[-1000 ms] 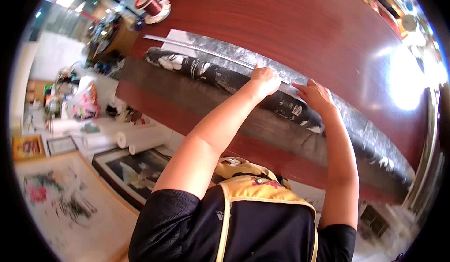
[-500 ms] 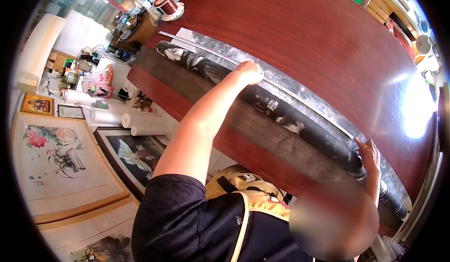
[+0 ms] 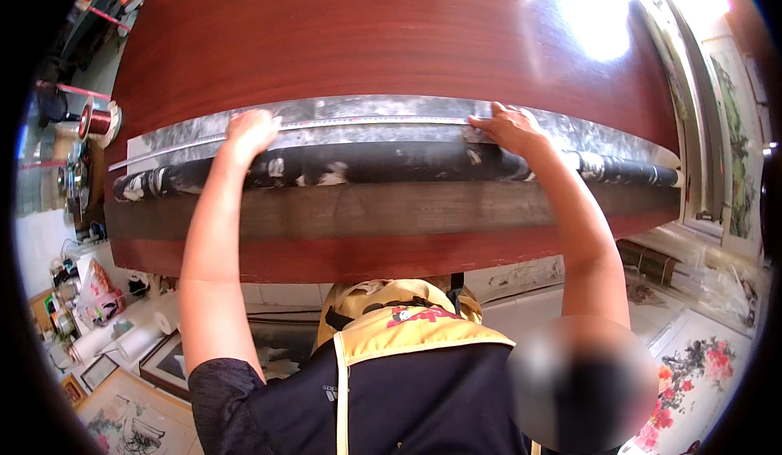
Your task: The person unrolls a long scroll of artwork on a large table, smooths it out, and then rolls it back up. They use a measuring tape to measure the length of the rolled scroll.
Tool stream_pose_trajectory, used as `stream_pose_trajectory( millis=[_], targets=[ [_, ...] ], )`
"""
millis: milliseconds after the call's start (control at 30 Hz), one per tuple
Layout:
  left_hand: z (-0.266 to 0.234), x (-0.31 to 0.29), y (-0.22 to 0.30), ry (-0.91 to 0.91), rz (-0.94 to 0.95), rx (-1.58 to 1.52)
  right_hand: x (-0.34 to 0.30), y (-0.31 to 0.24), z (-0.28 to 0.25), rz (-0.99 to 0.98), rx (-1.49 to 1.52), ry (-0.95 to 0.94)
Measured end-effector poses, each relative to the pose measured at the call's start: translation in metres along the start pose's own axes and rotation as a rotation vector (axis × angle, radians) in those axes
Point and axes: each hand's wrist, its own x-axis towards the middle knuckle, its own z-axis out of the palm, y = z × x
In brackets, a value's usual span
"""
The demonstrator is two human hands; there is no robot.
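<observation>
A long silvery measuring rule lies along a strip of grey-and-white mottled sheet on the dark red table. My left hand is closed like a fist over the rule, left of its middle; the fingertips are mostly hidden. At the rule's right end, my right hand rests with thumb and forefinger apart, the thumb touching the rule's tip. Just nearer to me, a long black roll with white patches runs nearly the table's width, passing beneath both wrists. Its mottled sheet continues out from the roll's far side.
The table extends far beyond the sheet, with a dark grey band along its near side. A spool of copper-coloured wire stands at the far left. White paper rolls and framed pictures lie lower left; a flower painting lies lower right.
My view has turned, so the roll and rule now run nearly level across the picture. Both hands stay at the rule, the right one still at its right end.
</observation>
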Motion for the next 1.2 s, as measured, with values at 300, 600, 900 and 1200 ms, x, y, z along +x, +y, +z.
stream_pose_trajectory(
  millis=[300, 600, 900, 1200],
  targets=[
    [-0.025, -0.004, 0.351, 0.039, 0.301, -0.422, 0.008, 0.017, -0.001, -0.135, 0.018, 0.028],
    [-0.018, -0.003, 0.388, 0.026, 0.209, -0.016, -0.037, 0.114, -0.001, -0.221, 0.013, -0.049],
    [-0.028, 0.005, 0.396, 0.072, 0.114, -0.220, -0.152, 0.386, 0.069, -0.025, -0.086, -0.011],
    [-0.044, 0.006, 0.410, -0.006, 0.019, -0.215, -0.157, 0.416, 0.095, -0.033, -0.036, -0.018]
  ],
)
